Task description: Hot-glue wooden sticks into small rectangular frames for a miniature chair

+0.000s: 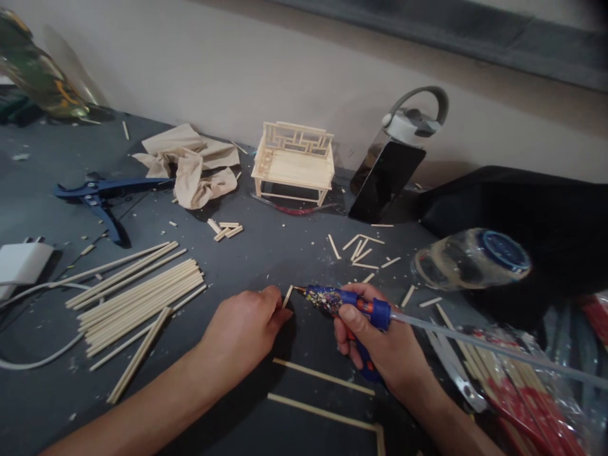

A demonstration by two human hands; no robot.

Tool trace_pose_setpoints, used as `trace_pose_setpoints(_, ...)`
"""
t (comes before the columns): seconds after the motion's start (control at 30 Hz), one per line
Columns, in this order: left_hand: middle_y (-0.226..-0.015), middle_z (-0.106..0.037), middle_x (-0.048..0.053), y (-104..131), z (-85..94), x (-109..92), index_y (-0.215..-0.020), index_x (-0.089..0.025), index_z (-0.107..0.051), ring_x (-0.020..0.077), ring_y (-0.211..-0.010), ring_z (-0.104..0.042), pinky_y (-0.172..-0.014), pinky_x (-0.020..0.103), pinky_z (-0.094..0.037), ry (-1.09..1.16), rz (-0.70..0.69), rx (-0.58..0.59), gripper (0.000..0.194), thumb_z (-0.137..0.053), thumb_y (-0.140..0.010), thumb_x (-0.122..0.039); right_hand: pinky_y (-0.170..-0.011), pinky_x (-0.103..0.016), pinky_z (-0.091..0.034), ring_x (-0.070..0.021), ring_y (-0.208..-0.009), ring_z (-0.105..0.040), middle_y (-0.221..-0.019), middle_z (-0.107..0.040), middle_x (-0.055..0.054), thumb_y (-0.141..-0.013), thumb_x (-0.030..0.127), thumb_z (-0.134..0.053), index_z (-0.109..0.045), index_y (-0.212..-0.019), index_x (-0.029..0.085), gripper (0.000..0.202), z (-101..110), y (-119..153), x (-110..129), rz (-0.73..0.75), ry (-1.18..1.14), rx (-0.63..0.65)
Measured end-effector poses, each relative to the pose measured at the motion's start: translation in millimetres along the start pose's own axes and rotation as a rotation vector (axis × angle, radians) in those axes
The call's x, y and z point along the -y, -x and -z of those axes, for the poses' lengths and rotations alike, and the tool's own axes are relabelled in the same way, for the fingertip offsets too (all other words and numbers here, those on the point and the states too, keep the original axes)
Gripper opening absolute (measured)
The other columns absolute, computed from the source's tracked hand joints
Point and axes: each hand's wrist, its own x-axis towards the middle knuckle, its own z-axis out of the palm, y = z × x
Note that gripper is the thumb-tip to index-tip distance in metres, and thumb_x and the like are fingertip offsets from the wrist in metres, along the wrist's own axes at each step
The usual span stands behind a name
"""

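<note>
Between the fingertips of my left hand (249, 326) is a short wooden stick (287, 296), its upper end sticking out. My right hand (375, 335) grips a blue glue gun (332, 299) spotted with dried bits; a long clear glue stick (451, 330) runs out of its back. The gun's nozzle is right beside the end of the short stick; whether they touch I cannot tell. Below my hands lie two long thin sticks (323, 377), the nearer one meeting a short piece at a corner on the right. A miniature wooden bench (294, 166) stands near the wall.
Long sticks (137, 307) lie bundled at left, near blue cutters (102, 190), a white charger (23, 263) and crumpled brown paper (194, 164). Short pieces (361, 247) are scattered mid-right. A phone (387, 180) leans on a bottle; a jar (468, 259), scissors (458, 373) and packaged sticks (527, 386) are right.
</note>
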Motion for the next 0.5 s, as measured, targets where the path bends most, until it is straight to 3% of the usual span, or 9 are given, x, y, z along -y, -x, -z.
trace_pose_setpoints(0.5, -0.067, -0.068, 0.004, 1.2, -3.8, 1.2, -0.083, -0.020, -0.058, 0.0226, -0.064, -0.066, -0.050, 0.028, -0.032, -0.021, -0.009, -0.035, 0.021, -0.045, -0.092, -0.033, -0.034, -0.018, -0.033, -0.0101, -0.041, -0.048, -0.057, -0.058, 0.005, -0.081, 0.054, -0.061, -0.043, -0.106, 0.025, 0.043, 6.1, 4.9, -5.9, 0.066, -0.105, 0.065)
